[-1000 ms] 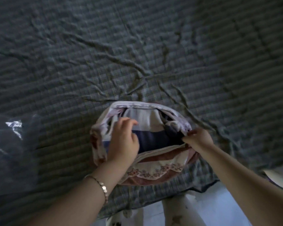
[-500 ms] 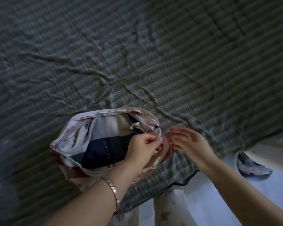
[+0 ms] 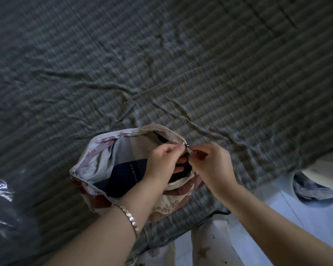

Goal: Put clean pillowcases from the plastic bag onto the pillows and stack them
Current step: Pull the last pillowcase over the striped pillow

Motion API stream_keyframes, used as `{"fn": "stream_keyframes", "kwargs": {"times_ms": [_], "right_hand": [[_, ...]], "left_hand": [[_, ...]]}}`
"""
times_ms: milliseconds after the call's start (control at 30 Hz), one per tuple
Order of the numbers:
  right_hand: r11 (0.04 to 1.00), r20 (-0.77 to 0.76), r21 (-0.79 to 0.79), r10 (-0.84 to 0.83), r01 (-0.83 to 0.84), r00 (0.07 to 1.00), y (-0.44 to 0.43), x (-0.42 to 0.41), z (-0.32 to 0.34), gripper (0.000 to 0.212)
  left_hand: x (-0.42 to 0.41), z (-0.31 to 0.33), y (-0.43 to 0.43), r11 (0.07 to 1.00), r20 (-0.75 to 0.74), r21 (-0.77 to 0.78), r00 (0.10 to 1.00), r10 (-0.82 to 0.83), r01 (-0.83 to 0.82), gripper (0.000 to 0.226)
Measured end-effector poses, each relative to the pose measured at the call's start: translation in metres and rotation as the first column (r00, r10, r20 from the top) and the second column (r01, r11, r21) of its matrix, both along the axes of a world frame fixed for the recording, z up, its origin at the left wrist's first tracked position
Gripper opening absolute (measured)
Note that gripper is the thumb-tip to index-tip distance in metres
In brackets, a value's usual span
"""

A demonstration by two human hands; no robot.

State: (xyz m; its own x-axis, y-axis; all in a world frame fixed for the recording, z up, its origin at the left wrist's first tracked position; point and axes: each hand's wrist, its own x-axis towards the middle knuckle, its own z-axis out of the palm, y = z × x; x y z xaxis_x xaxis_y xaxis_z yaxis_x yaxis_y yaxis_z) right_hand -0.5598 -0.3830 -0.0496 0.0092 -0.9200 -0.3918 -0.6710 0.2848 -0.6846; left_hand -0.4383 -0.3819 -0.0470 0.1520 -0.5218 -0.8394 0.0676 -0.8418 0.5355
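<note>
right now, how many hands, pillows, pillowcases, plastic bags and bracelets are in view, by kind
hands: 2 (left hand, right hand, both pinching the pillowcase opening)
pillow: 1
pillowcase: 1
plastic bag: 1
bracelet: 1
total: 6

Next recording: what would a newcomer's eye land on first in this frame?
Both hands meet at the right end of the gaping floral pink-and-white fabric pillowcase, near the front edge of the grey checked bedsheet: left hand and right hand pinch its edge beside a small metal zip pull. The navy-and-grey striped pillow shows inside the opening, and a shiny crinkled plastic bag lies at far left.
</note>
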Motion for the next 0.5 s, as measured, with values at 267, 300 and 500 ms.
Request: {"fn": "stream_keyframes", "kwargs": {"times_ms": [267, 300, 500], "right_hand": [[0.968, 0.161, -0.092, 0.246, -0.234, 0.956, 0.009, -0.013, -0.003, 0.007], [0.98, 0.185, -0.039, 0.197, -0.193, 0.963, 0.005, -0.013, -0.002, 0.011], [0.866, 0.276, 0.499, -0.184, 0.023, 0.943, -0.018, 0.003, -0.004, 0.027]], "left_hand": [[-0.001, -0.008, -0.012, 0.974, -0.153, 0.213, 0.981, 0.118, -0.084, 0.004], [0.001, -0.008, -0.012, 0.972, -0.178, 0.209, 0.974, 0.142, -0.104, 0.006], [0.003, -0.01, -0.014, 0.997, -0.157, 0.072, 0.986, 0.052, -0.041, 0.008]]}}
